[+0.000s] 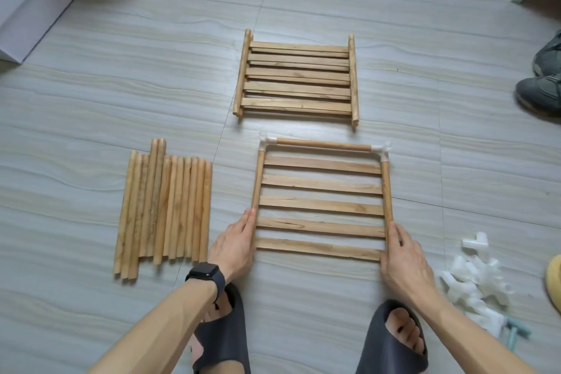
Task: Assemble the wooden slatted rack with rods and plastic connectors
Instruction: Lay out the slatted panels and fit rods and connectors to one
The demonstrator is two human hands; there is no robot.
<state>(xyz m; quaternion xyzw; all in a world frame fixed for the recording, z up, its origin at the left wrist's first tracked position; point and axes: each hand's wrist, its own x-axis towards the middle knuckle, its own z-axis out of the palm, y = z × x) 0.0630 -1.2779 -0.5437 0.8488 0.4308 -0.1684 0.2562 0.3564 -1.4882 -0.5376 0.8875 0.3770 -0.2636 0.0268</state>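
A pale wooden slatted panel [321, 206] lies flat on the grey tiled floor [425, 146], with white plastic corner connectors [383, 150] at its far corners. The left hand [235, 243] and right hand [403, 258] press straight-fingered against its side rods, each grip released. Loose round wooden rods [164, 209] lie well apart to the left, and a heap of white connectors [473, 279] lies to the right.

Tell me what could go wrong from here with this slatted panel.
1. Only the far rod and its two white corner connectors tie the slatted panel; its near ends are open, so pressure from the left hand and right hand may skew it or pop a connector.
2. The loose connector pile lies near the right slipper and might get kicked.
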